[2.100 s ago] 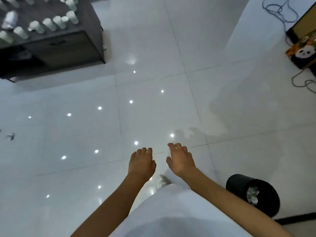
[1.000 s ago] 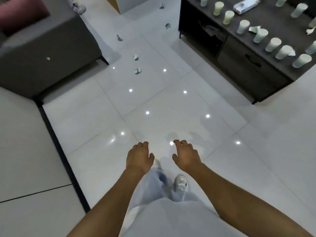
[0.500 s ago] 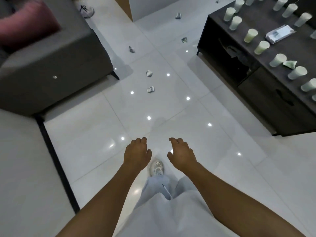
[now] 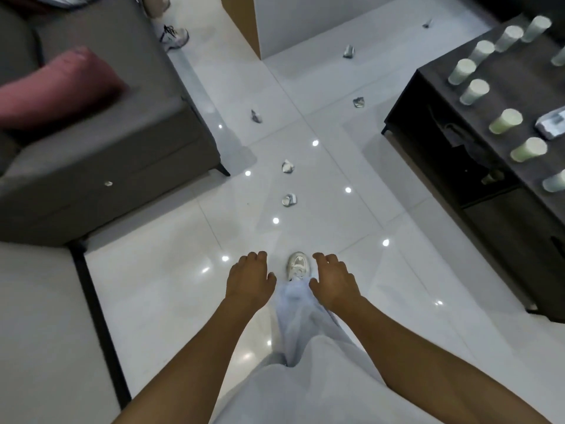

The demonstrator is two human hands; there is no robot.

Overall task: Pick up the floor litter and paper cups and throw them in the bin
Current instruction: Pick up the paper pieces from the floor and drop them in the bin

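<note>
Crumpled litter (image 4: 289, 200) on the white tiled floor (image 4: 153, 286) just ahead, a second scrap (image 4: 287, 166) beyond it, three more (image 4: 255, 116) (image 4: 359, 102) (image 4: 348, 51) strung toward the far wall. Paper cups (image 4: 474, 91) upright in rows on the dark cabinet (image 4: 504, 215) at right. No bin in view. Left hand (image 4: 249, 281) and right hand (image 4: 334, 281) held out low, fingers loosely curled, holding nothing. Best taken nearest first: step up, crouch, pinch each scrap, gather several before heading for the bin. Grey sofa (image 4: 101, 154) with pink cushion (image 4: 58, 87) at left. No legible writing; packet (image 4: 552, 127) on cabinet possibly printed, too blurred to read.
</note>
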